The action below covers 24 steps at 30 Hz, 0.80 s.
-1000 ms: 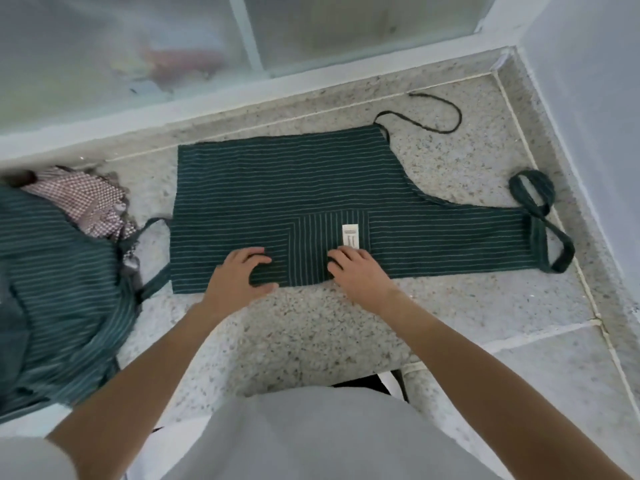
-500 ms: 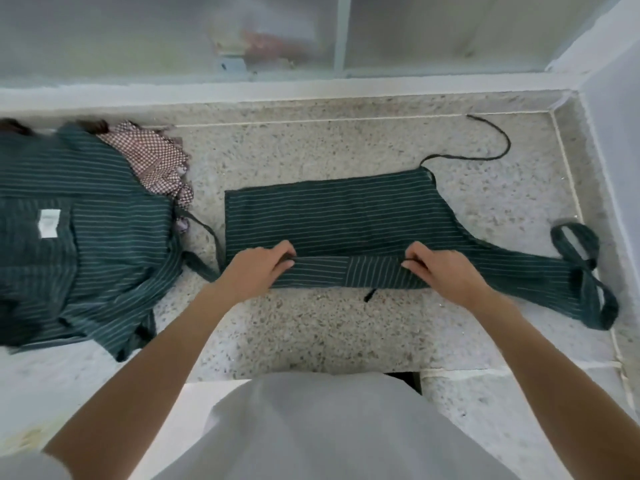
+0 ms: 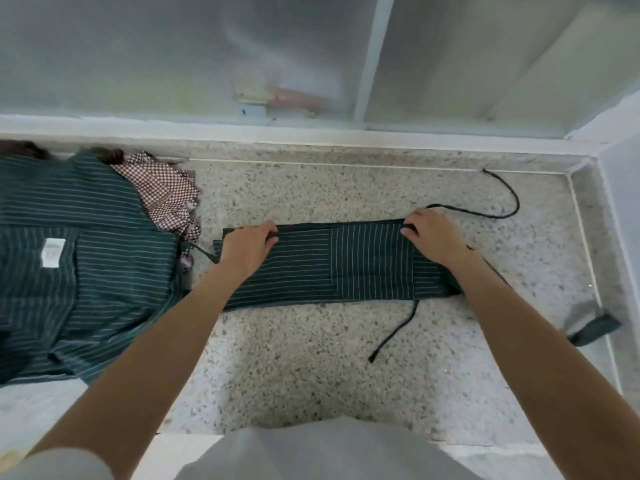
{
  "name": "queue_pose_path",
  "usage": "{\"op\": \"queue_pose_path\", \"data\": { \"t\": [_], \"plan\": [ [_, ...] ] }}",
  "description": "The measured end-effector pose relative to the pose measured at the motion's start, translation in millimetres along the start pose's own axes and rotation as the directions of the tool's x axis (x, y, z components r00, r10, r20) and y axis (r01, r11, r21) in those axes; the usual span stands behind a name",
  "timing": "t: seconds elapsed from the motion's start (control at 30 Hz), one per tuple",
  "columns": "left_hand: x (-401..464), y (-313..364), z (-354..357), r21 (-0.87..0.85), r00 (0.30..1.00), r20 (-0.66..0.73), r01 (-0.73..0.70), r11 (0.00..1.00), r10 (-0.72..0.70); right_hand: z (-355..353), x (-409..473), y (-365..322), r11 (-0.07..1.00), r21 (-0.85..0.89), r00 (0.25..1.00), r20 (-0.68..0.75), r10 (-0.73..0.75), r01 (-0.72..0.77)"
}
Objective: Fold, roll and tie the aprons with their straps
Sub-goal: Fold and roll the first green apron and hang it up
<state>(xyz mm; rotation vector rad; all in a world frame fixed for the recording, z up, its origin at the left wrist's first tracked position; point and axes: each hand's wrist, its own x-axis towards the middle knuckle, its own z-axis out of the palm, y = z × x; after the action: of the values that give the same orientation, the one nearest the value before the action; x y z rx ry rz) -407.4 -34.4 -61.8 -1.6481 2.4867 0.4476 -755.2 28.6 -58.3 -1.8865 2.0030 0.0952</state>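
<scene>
A dark green striped apron [image 3: 339,265] lies folded into a narrow band across the speckled stone floor [image 3: 311,358]. My left hand [image 3: 247,245] pinches the folded edge at the band's far left. My right hand [image 3: 431,237] grips the same edge at the far right. One thin waist strap [image 3: 498,206] curls away behind my right hand. Another strap [image 3: 394,332] trails toward me from the near edge. The neck loop [image 3: 592,329] lies at the right, partly hidden by my right forearm.
A heap of green striped aprons [image 3: 69,271] with a white label lies at the left, with a red checked cloth [image 3: 162,192] on its far side. A frosted window sill [image 3: 311,133] runs along the back. A wall [image 3: 623,202] closes the right side.
Both hands took the apron's near edge and carried it away from me over the rest. The apron is now about half as deep, and a strap has come out at the near side.
</scene>
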Motion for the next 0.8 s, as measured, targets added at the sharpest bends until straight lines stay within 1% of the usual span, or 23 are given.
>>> {"op": "queue_pose_path", "data": {
  "t": [0.07, 0.17, 0.3, 0.4, 0.43, 0.53, 0.6, 0.67, 0.73, 0.8],
  "plan": [
    [8, -1, 6, -0.034, 1.0, -0.017, 0.025, 0.999, -0.025, 8, 9, -3, 0.999, 0.0, 0.999, 0.019, 0.044, -0.044],
    [15, -6, 15, -0.052, 0.999, -0.025, 0.025, 0.998, -0.027, 18, 15, -3, 0.993, -0.045, 0.994, 0.021, 0.111, -0.11],
    [23, -11, 20, -0.003, 0.999, -0.049, 0.019, 1.0, -0.019, 24, 20, -3, 0.985, -0.083, 0.989, -0.028, 0.148, -0.15],
    [34, -10, 20, 0.106, 0.998, -0.058, 0.013, 0.994, -0.007, 24, 26, -3, 0.979, -0.11, 0.985, -0.051, 0.167, -0.172],
    [38, -10, 20, 0.12, 0.999, -0.049, 0.014, 0.993, -0.008, 25, 27, -4, 0.977, -0.122, 0.984, -0.06, 0.167, -0.173],
    [44, -12, 24, 0.083, 0.999, -0.048, 0.013, 0.996, -0.009, 27, 30, -8, 0.963, -0.211, 0.984, -0.086, 0.156, -0.171],
    [42, -16, 31, 0.016, 0.996, -0.088, 0.01, 1.0, -0.009, 29, 31, -11, 0.946, -0.263, 0.981, -0.099, 0.169, -0.19],
    [40, -19, 38, 0.006, 0.987, -0.16, 0.009, 1.0, -0.008, 32, 33, -15, 0.934, -0.288, 0.977, -0.099, 0.191, -0.212],
    [38, -10, 39, 0.007, 0.968, -0.25, -0.031, 1.0, 0.031, 34, 32, -19, 0.941, -0.273, 0.978, -0.116, 0.175, -0.201],
    [35, 17, 37, -0.061, 0.955, -0.246, -0.186, 0.981, 0.165, 38, 25, -18, 0.973, -0.167, 0.978, -0.162, 0.133, -0.16]
  ]
}}
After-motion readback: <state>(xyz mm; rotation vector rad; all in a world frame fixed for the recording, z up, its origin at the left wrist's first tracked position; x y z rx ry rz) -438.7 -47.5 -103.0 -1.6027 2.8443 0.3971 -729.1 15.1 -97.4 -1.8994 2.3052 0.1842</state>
